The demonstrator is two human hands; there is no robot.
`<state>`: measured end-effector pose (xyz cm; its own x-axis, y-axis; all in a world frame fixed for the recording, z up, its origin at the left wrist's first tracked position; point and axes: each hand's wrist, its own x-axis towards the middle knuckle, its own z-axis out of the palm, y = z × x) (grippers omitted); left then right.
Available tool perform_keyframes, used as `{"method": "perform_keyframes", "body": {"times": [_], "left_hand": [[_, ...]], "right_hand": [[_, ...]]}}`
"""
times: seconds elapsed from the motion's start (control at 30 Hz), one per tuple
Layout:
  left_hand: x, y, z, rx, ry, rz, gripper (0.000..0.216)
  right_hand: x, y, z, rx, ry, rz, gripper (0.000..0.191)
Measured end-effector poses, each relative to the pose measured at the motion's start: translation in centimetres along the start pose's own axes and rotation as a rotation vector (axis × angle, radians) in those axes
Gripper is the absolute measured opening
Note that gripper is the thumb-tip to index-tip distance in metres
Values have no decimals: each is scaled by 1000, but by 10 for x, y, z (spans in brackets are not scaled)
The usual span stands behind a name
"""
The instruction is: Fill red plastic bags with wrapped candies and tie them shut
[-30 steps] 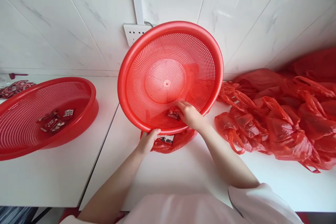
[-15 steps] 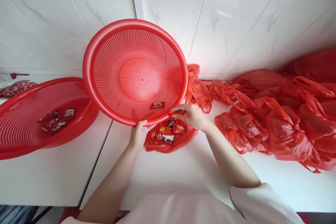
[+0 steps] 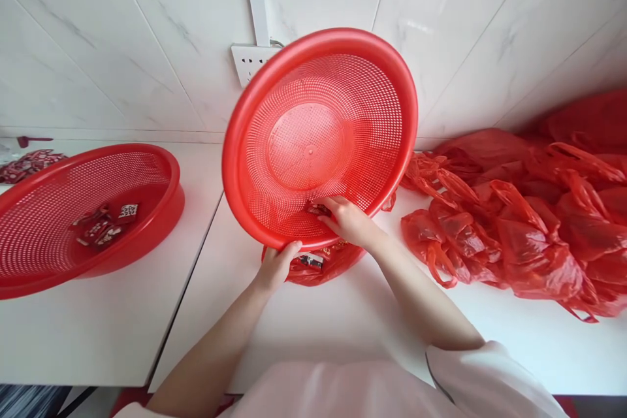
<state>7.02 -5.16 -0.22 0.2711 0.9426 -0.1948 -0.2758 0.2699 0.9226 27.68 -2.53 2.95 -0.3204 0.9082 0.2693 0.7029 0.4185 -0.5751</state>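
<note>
In the head view, my left hand (image 3: pixel 279 266) grips the near rim of a red plastic perforated basket (image 3: pixel 308 144), which is tilted so that its inside faces me. My right hand (image 3: pixel 349 221) reaches over the rim into the basket, its fingers and thumb closed around a small dark-red wrapped packet (image 3: pixel 317 208) at the lower side. That packet is partly covered by the fingers. Beneath the basket lies an open red plastic bag (image 3: pixel 321 274) with small packets in it, mostly hidden by the basket. One black-and-white packet (image 3: pixel 311 260) shows there.
On the left, a second red basket (image 3: pixel 142 241) holds several small packets (image 3: pixel 100 225). Tied red plastic bags (image 3: pixel 529 235) are heaped at the right. Behind are a tiled wall and a socket (image 3: pixel 247 60). A seam (image 3: pixel 189 284) divides the white tabletops.
The held basket has shifted right, over more of the open bag, uncovering the wall socket. My right hand has gone from the basket's rim to the packet inside.
</note>
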Motion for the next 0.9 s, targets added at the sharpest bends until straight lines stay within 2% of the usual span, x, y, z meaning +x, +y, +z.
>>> {"method": "perform_keyframes", "body": {"times": [0.17, 0.33, 0.5, 0.57, 0.63, 0.67, 0.8, 0.83, 0.9], "left_hand": [[1, 0, -1, -26, 17, -17, 32], [12, 5, -8, -133, 61, 94, 27], [23, 17, -21, -195, 223, 204, 26], [26, 23, -24, -216, 255, 246, 30], [26, 28, -26, -242, 269, 260, 30], [25, 30, -27, -255, 270, 254, 28], [22, 37, -28, -268, 209, 157, 19], [22, 38, -29, -258, 174, 119, 18], [21, 40, -31, -220, 91, 59, 20]], "right_hand": [[0, 0, -6, 126, 83, 94, 29], [1, 2, -15, 227, 131, 222, 18], [-1, 6, -21, 348, 36, 196, 24], [-3, 3, -23, 356, -53, 153, 22], [-5, -1, -24, 311, -63, 119, 20], [-6, -4, -24, 273, -25, 111, 24], [-7, -9, -21, 155, 158, 91, 63], [-6, -8, -20, 135, 175, 75, 64], [-5, -5, -18, 99, 216, 38, 54]]}}
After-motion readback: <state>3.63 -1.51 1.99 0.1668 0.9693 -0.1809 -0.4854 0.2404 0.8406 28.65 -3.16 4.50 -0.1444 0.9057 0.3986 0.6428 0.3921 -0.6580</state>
